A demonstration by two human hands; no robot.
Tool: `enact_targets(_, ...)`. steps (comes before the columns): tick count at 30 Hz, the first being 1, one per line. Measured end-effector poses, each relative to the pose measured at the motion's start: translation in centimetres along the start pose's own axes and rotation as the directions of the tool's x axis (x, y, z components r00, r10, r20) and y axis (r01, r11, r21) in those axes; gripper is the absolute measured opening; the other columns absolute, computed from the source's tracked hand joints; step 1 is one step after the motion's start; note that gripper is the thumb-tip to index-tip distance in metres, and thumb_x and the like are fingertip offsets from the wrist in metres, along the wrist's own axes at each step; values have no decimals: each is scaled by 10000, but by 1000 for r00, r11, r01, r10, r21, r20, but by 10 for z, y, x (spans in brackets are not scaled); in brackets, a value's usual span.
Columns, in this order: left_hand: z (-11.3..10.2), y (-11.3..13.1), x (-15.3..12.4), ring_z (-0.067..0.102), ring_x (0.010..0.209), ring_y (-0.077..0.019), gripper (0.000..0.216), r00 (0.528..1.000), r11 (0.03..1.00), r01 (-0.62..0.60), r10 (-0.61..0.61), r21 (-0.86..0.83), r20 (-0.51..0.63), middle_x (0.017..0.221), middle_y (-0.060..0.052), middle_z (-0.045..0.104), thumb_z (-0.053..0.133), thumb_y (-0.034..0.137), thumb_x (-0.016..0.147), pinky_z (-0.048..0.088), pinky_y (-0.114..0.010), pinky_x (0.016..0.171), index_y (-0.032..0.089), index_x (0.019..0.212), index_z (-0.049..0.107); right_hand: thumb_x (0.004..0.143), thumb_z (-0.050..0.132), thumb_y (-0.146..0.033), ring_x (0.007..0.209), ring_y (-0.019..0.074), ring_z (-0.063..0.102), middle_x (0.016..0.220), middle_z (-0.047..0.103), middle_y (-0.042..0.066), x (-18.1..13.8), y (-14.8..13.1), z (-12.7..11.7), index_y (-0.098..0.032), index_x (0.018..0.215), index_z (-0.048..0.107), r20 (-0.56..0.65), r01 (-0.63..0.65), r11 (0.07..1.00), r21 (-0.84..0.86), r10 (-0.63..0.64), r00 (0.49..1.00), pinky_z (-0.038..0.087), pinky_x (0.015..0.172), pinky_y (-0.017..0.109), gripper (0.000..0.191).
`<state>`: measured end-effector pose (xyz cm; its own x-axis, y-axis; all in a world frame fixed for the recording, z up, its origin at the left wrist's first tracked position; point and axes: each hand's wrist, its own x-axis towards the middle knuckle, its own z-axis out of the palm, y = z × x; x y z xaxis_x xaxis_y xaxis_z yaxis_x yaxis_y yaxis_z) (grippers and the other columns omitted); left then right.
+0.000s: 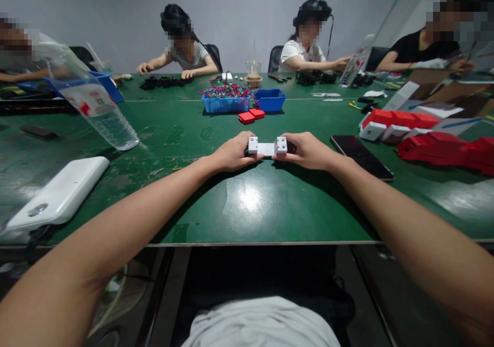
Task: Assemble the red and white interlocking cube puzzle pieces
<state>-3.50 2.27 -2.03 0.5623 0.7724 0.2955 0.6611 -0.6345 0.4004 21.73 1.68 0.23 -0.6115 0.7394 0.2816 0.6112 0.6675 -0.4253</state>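
Note:
Both hands grip a small white plastic piece (266,149) just above the table in front of me. It has a block at each end and a lower flat part between them; small dark dots show on the blocks. My left hand (233,152) is closed round the left end, thumb in front. On the right end, my right hand (309,151) pinches with thumb and fingers. Part of the fingers behind the piece is hidden. Beyond it lie red blocks (251,115), close to a blue bin of coloured wires (226,104) and a second blue bin (270,100).
A black phone (362,157) lies right of my right hand, with red-and-white pieces (397,123) farther right. At left are a white power-bank-like device (59,193) and a tilted plastic bottle (102,110). Several people sit around the green table (185,193).

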Motion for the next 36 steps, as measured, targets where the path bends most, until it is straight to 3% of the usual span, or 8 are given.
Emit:
enact_targets(4,-4,5,-1,600,937,-238,549,999,998,37,-35,-43,29,1092,-116,607,461,634,902,485,-380,852,162,1182,498,816,694,-490,630,154,555,772,671,47,0,3,3,-120,1099,675,-50,22,1000,-2,-22,999,404,603,260,466)
enact_targets(9,-3,5,-2,608,919,-238,524,1000,999,7,-6,-53,19,1106,-129,610,293,569,984,484,-399,860,147,1248,460,846,689,-432,670,172,591,929,729,84,-1,3,8,-159,1306,630,-127,23,998,-66,-31,991,424,653,281,538)
enact_targets(15,4,-1,0,586,1128,-285,617,997,998,-70,70,-2,-17,1314,-192,532,526,538,906,474,-426,971,141,1354,375,886,639,-458,665,174,587,884,719,85,0,2,9,-147,1351,606,-92,30,994,-102,-39,995,438,668,286,560)
enact_targets(19,5,-1,0,607,1061,-265,658,993,994,-109,108,-25,-56,1252,-189,567,617,474,876,497,-402,919,123,1363,347,831,704,-451,739,211,617,1013,715,139,1,4,9,-100,1431,515,-80,-6,993,-118,-3,997,467,711,320,721)
enact_targets(22,6,1,-1,619,981,-234,646,989,994,-103,99,-33,-111,1188,-145,596,674,420,847,502,-371,869,163,1346,354,808,719,-460,815,242,628,1114,686,177,2,6,9,-92,1400,542,-78,-10,991,-137,-1,997,479,753,347,720)
enact_targets(27,7,2,0,635,944,-229,630,982,995,-97,98,13,-160,1146,-123,619,700,392,832,495,-357,833,178,1324,370,777,755,-433,871,254,618,1092,673,147,2,7,11,-154,1285,626,-148,-24,988,-152,1,989,476,795,359,594)
enact_targets(31,9,1,2,630,1042,-259,616,972,991,-121,130,57,-198,1257,-150,594,694,410,841,492,-388,892,183,1322,384,738,793,-443,836,233,600,1090,649,134,3,4,10,-177,1187,643,-171,-57,989,-134,33,985,465,753,338,544)
enact_targets(36,9,2,2,571,1178,-295,559,952,971,-191,219,144,-216,1310,-157,578,655,428,875,448,-432,1010,172,1316,426,762,766,-486,735,199,583,912,669,68,1,-2,5,-173,1140,612,-72,-66,998,-19,65,995,436,677,302,515)
